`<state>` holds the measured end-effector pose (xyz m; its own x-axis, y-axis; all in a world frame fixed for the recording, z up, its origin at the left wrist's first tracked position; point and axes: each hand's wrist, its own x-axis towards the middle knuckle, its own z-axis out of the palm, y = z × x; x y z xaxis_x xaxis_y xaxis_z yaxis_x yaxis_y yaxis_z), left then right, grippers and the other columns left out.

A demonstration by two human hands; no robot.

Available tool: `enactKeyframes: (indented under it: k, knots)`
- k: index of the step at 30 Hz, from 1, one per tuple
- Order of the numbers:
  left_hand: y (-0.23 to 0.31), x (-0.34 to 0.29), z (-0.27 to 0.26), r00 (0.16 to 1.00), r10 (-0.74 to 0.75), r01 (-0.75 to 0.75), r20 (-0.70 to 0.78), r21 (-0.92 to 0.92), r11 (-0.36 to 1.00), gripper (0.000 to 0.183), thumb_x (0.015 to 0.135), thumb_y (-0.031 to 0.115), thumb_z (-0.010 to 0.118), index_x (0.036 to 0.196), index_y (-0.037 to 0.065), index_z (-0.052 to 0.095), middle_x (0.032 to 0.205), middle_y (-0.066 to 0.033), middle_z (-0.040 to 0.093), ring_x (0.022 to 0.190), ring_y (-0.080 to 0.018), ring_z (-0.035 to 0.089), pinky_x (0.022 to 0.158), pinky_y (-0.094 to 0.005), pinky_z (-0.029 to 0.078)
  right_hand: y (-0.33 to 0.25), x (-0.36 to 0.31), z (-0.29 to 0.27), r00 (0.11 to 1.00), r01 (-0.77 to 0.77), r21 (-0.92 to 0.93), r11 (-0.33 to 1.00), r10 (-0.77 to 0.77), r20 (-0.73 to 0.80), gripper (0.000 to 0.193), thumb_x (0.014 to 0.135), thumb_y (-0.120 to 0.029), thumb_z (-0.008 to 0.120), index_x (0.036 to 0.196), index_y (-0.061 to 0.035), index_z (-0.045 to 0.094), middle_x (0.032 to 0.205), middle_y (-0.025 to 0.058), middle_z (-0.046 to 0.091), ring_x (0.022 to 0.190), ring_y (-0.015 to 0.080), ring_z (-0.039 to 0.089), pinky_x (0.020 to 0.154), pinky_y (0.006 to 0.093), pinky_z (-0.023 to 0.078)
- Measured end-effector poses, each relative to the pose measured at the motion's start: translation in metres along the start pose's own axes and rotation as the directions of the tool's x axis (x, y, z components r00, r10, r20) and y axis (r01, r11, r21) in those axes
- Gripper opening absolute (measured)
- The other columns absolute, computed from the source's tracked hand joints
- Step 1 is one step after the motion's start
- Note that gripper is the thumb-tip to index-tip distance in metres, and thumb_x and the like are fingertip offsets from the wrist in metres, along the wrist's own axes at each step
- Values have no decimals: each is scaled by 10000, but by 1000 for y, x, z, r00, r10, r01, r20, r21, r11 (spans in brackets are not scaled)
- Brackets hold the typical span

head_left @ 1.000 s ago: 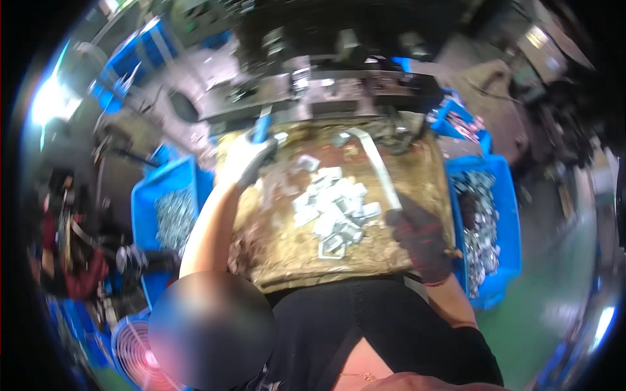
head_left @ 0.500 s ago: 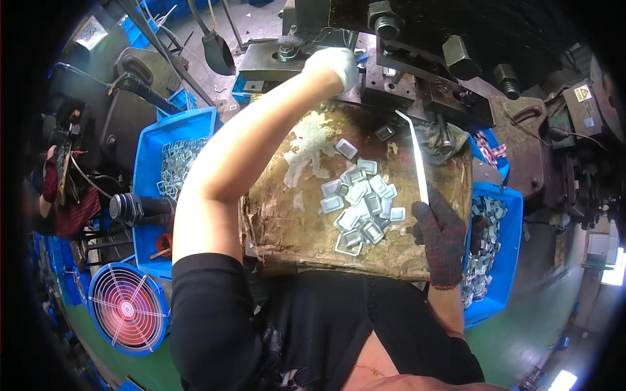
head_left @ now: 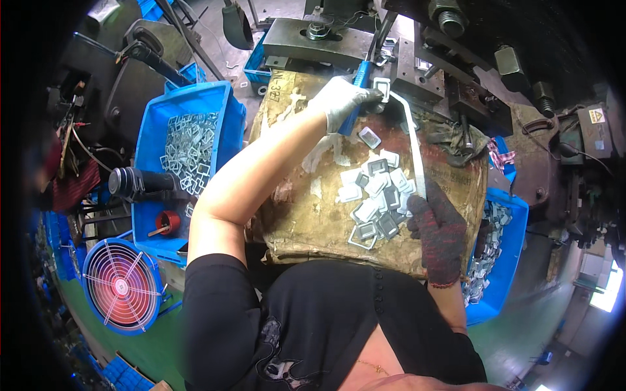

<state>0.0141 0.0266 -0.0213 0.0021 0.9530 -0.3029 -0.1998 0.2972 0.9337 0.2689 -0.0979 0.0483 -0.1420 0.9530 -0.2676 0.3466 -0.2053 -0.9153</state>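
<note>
My left hand [head_left: 340,104], in a white glove with darkened fingertips, is closed around a blue-handled tool [head_left: 361,75] with a slim dark metal end pointing at the press. A small rectangular metal frame [head_left: 382,87] is at its fingertips; whether they pinch it is unclear. My right hand [head_left: 441,231], in a dark knitted glove, grips long bent-tip tweezers [head_left: 415,146]. The tweezers' tip reaches that frame, seemingly touching it. Below lies a loose pile of small rectangular metal pieces [head_left: 378,189] on the worn, cardboard-covered work surface [head_left: 297,225]. One separate piece [head_left: 370,137] sits above the pile.
At left stands a blue bin [head_left: 228,120] of metal frames, with a black cylinder [head_left: 140,182] and a red cup [head_left: 168,221] by it. Another blue bin [head_left: 512,260] of metal pieces is at right. Dark press parts [head_left: 417,72] border the far side. A fan [head_left: 122,287] stands lower left.
My left hand has come back from the press toward me, bringing the blue-handled tool. A metal frame now shows at its fingertips, beside the tweezers' tip. The view has shifted slightly.
</note>
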Motion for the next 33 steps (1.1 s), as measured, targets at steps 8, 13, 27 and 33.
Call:
enactKeyframes:
  k: [8, 13, 27, 33]
  knots:
    - [-6, -3, 0, 1000, 17, -16, 25, -27, 1000, 271, 817, 177, 741, 998, -6, 658, 842, -93, 703, 680, -139, 664, 615, -260, 537, -7, -1, 4, 1000, 9, 12, 1000, -9, 1, 414, 898, -77, 648, 1302, -32, 573, 916, 14, 664, 682, 43, 523, 598, 219, 460]
    - [6, -11, -9, 995, 78, -84, 60, 95, 992, 329, 774, 155, 762, 1048, 3, 663, 879, -75, 700, 728, -132, 665, 668, -272, 532, -6, -1, -4, 999, -10, -53, 999, 13, 48, 407, 891, -62, 651, 1291, -35, 584, 925, 20, 667, 706, 46, 527, 614, 221, 463]
    - [16, -10, -22, 961, 159, -236, 225, 375, 897, 430, 766, 179, 804, 1147, 54, 650, 992, -41, 699, 849, -87, 631, 793, -252, 516, 1, -6, -19, 996, -38, -93, 995, 46, 81, 411, 877, -43, 648, 1282, -20, 585, 875, 32, 677, 676, 58, 539, 609, 226, 470]
    - [10, -1, -23, 955, 184, -261, 231, 369, 892, 395, 775, 184, 795, 1120, 51, 654, 937, -31, 699, 792, -98, 632, 737, -258, 516, -10, -9, -20, 988, -76, -168, 983, 96, 118, 403, 884, -26, 608, 1286, -22, 582, 879, 43, 676, 657, 63, 539, 591, 221, 462]
